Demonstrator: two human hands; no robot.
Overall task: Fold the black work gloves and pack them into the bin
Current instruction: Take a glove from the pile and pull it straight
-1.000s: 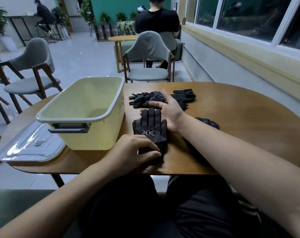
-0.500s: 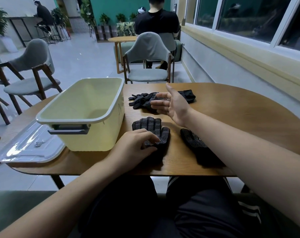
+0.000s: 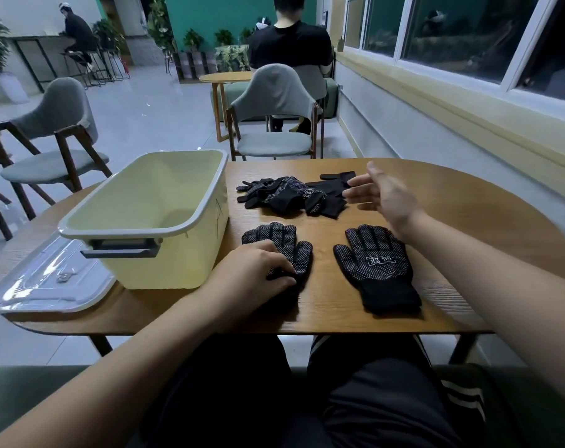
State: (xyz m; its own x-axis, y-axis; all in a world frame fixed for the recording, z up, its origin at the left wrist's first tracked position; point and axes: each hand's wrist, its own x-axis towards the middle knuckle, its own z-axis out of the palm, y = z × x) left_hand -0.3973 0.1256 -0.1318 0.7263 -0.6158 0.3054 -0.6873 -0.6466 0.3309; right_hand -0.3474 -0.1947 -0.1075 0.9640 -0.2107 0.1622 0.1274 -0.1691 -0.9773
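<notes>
1. The place looks like a café or shared lounge: round wooden tables, the near table [image 3: 468,189] and a far table [image 3: 224,77], with grey padded chairs [image 3: 274,92].
2. At far left, a person [image 3: 75,27] sits at a high counter [image 3: 35,38] with bar stools [image 3: 113,64].
3. Potted plants [image 3: 192,38] line a teal wall [image 3: 216,11]; big windows [image 3: 468,27] run along the right.

Right hand [image 3: 383,197] lifted away, uncovering the right glove [image 3: 376,266].
</notes>
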